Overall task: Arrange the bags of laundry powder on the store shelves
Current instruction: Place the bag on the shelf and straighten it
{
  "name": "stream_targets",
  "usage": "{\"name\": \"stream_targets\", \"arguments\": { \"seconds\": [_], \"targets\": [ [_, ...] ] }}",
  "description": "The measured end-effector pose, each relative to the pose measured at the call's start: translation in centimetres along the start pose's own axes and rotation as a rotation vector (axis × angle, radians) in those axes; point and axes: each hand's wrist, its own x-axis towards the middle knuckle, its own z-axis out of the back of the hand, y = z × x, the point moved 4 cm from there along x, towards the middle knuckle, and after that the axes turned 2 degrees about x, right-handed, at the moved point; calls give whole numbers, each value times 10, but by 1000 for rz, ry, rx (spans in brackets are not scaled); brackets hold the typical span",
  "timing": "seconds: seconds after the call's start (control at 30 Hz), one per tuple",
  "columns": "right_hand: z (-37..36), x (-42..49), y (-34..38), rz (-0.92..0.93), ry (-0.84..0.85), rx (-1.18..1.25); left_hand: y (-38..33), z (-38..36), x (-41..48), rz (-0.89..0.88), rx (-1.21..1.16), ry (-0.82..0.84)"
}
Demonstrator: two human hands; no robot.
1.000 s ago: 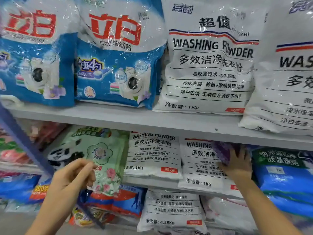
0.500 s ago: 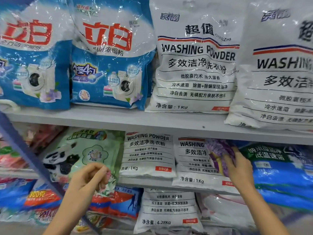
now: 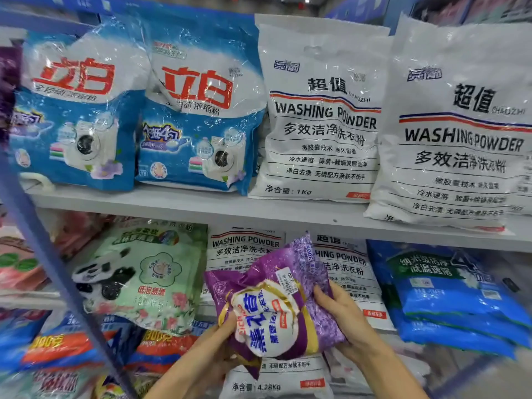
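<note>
Two white washing-powder bags (image 3: pixel 244 251) under the upper shelf (image 3: pixel 172 203) stand partly hidden behind the purple bag (image 3: pixel 276 306), which also covers the top of a large white bag (image 3: pixel 276 384) marked 4.28Kg lower down. The rightmost white bag (image 3: pixel 460 139) on the upper shelf is cut off by the frame edge, and the orange-and-blue packs (image 3: pixel 57 347) at lower left are too blurred to read. Most fingers of the left hand (image 3: pixel 213 349) are out of sight behind the purple bag. The upper shelf is a pale grey board carrying two blue-and-white bags (image 3: pixel 77 119) with washing-machine pictures at left, then a white WASHING POWDER bag (image 3: pixel 319 125) just beside the rightmost one, all upright in a row. Below the board a green panda bag (image 3: pixel 144 277) leans at left and a stack of blue bags (image 3: pixel 449 298) lies at right. A blue post (image 3: pixel 51 269) slants across the left foreground. The purple bag is held in the air in front of the lower white bags, tilted, its printed face toward the camera. The left hand grips its lower left edge with the thumb on the front; the right hand (image 3: pixel 342 321) grips its right side, fingers curled over the edge
</note>
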Motion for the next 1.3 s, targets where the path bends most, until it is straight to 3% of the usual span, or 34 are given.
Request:
{"name": "stream_targets", "arguments": {
  "seconds": [0.17, 0.3, 0.5, 0.63, 0.7, 0.8, 0.97, 1.07, 1.2, 1.3],
  "targets": [
    [-11, 0, -3, 2, -93, 201, -33, 2, -9, -243, 0, -205],
    [-10, 0, -7, 13, -210, 277, -82, 23, -28, -695, 495, -404],
    [-34, 1, -13, 59, -179, 391, -139, 14, -44, -867, 859, -462],
    [-43, 3, -7, 179, -257, 421, -173, -14, -57, -1077, 1439, -615],
    [-38, 4, -11, 203, -408, 448, -187, -24, -56, -1121, 1583, -598],
    [-32, 1, -9, 276, -510, 374, -209, -28, -50, -1103, 1545, -462],
    [-34, 0, 6, 345, -390, 379, -237, -18, -47, -975, 1256, -232],
    [-34, 2, 0, 292, -338, 395, -244, -28, -51, -1004, 1236, -102],
    [-26, 4, -9, 240, -335, 325, -251, -61, -65, -1144, 1581, -94],
    [-15, 0, 7, 371, -425, 73, -259, -81, -74, -1281, 1915, -210]
  ]
}}
